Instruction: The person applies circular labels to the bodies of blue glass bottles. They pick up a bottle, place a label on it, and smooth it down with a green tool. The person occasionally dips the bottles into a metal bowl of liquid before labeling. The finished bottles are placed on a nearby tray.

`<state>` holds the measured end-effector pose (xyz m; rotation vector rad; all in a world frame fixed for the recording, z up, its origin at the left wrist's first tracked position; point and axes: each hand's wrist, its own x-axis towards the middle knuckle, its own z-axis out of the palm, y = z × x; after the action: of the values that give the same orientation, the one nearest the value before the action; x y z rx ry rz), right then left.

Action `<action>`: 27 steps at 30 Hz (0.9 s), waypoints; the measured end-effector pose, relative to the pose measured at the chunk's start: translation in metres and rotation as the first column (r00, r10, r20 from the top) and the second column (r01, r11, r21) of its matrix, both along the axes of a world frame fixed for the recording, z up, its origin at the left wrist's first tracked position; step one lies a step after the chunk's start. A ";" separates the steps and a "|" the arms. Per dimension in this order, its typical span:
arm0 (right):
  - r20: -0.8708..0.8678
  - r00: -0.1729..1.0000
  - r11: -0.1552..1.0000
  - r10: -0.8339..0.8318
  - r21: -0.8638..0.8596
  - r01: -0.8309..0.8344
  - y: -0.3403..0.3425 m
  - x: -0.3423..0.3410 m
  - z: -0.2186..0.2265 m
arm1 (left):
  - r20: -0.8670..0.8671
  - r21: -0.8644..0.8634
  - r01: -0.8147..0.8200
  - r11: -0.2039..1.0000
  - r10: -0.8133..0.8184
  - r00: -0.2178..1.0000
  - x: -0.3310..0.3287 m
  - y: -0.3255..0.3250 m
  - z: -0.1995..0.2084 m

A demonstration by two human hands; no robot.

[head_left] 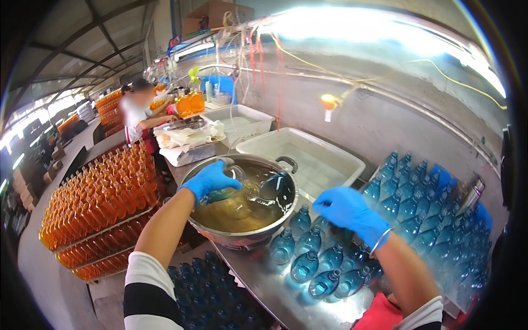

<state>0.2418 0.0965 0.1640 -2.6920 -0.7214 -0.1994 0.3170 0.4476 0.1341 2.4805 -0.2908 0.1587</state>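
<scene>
My left hand, in a blue glove, is closed round a clear, rounded container over the near-left part of a metal bowl. Yellowish liquid ripples in the bowl. A dark blue bottle lies partly sunk in it on the right. To the right of the bowl, my gloved right hand hovers over blue bottles standing on the metal table. Its fingers are curled together, and whatever they may hold is hidden.
A white tub stands behind the bowl, and dense rows of blue bottles fill the right. Stacked amber bottles stand at left, with more dark bottles below the table edge. A co-worker stands farther back.
</scene>
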 end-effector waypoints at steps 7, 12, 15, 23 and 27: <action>-0.098 0.995 0.978 0.022 -0.203 -0.042 0.066 -0.015 -0.056 | -0.111 -0.411 -0.185 0.893 0.153 0.982 -0.028 -0.010 0.014; -0.142 0.987 0.992 -0.076 -0.109 0.061 0.075 -0.016 -0.087 | 0.116 -0.567 0.101 0.818 -0.042 0.992 -0.054 -0.016 0.023; -0.177 0.982 0.998 -0.066 -0.035 0.061 0.073 -0.019 -0.097 | 0.181 -0.577 0.174 0.798 -0.083 0.980 -0.068 -0.027 0.035; -0.080 0.994 0.987 0.068 0.153 -0.056 0.052 -0.065 -0.009 | 0.460 -0.286 0.106 0.952 0.039 0.887 -0.062 -0.010 0.026; 0.032 0.996 0.957 0.084 0.276 -0.090 0.043 -0.067 0.049 | 0.379 -0.551 0.188 0.813 0.043 0.924 -0.070 -0.012 0.033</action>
<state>0.1743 0.1398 0.2132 -2.3907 -0.7555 -0.2832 0.2467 0.4357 0.1672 1.8078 -0.4267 0.6055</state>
